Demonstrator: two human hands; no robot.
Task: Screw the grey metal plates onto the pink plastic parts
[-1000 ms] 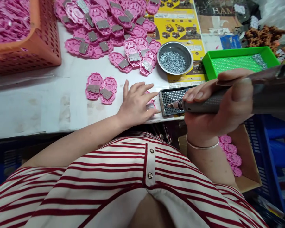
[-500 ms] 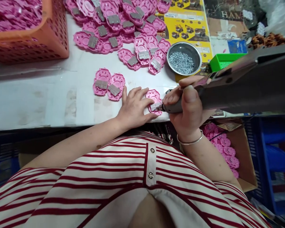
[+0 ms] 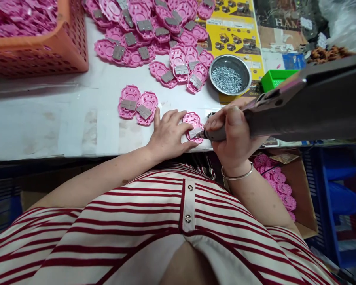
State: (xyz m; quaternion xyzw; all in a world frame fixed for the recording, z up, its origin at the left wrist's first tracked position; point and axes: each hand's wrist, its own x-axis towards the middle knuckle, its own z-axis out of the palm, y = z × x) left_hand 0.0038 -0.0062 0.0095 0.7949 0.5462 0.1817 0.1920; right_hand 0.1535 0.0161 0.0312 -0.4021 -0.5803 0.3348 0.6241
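Note:
My left hand (image 3: 168,133) lies flat on the white table, fingers spread, pressing down the left side of a pink plastic part (image 3: 192,120) with a small metal plate. My right hand (image 3: 234,132) is wrapped round a grey electric screwdriver (image 3: 284,114), whose tip touches the metal plate on that pink part. Two more pink parts (image 3: 138,105) with metal plates lie side by side just left of my left hand.
A heap of pink parts (image 3: 154,27) covers the far side of the table. An orange basket (image 3: 47,43) of pink pieces stands at far left. A steel bowl of screws (image 3: 230,75) and a green tray (image 3: 274,78) sit right. A cardboard box (image 3: 302,198) with pink parts lies below the table edge.
My right hand has brought the screwdriver left from the black screw tray to the pink part under my left hand. Since half a second ago hardly anything has shifted.

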